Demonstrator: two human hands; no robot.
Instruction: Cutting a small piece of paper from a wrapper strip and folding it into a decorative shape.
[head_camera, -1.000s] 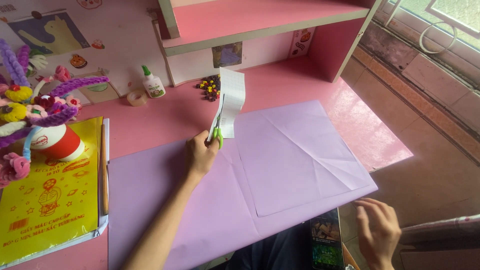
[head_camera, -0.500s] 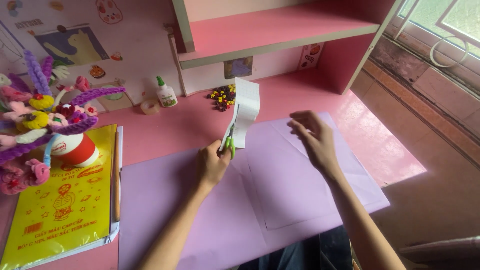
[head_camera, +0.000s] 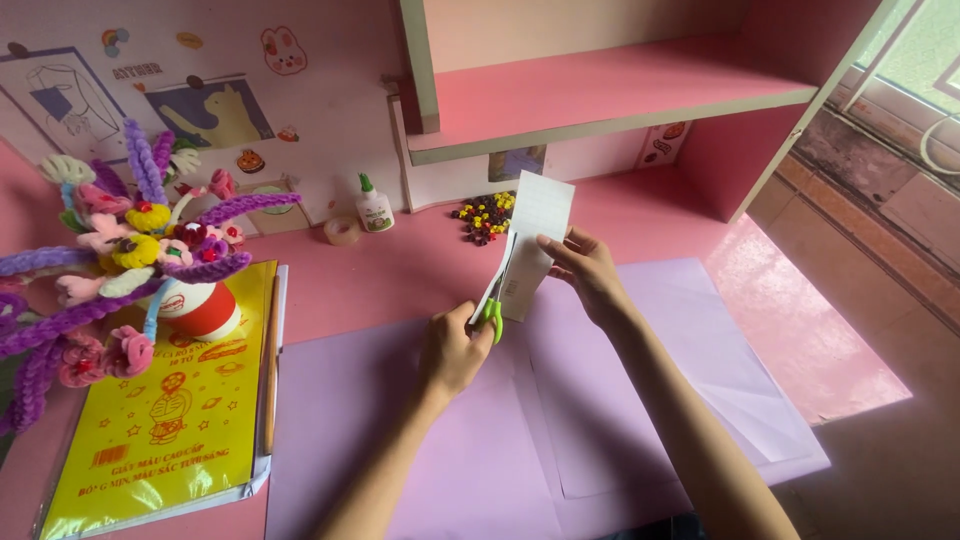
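My left hand (head_camera: 455, 348) grips green-handled scissors (head_camera: 493, 304), blades up into a strip of white paper (head_camera: 532, 240). The paper stands upright above the desk, and my right hand (head_camera: 585, 272) pinches its right edge. Both hands hover over a large lilac paper sheet (head_camera: 640, 400) spread on the pink desk (head_camera: 400, 270).
A yellow book (head_camera: 160, 420) with a pencil (head_camera: 270, 370) lies at left, beside a red-and-white cup of pipe-cleaner flowers (head_camera: 150, 240). A glue bottle (head_camera: 373, 205), tape roll (head_camera: 342, 231) and pile of small beads (head_camera: 485, 215) sit by the back wall. A pink shelf (head_camera: 600, 95) overhangs them.
My right hand rose from the lower right, crossed the lilac sheet and took hold of the white paper. The left hand kept the scissors in the paper.
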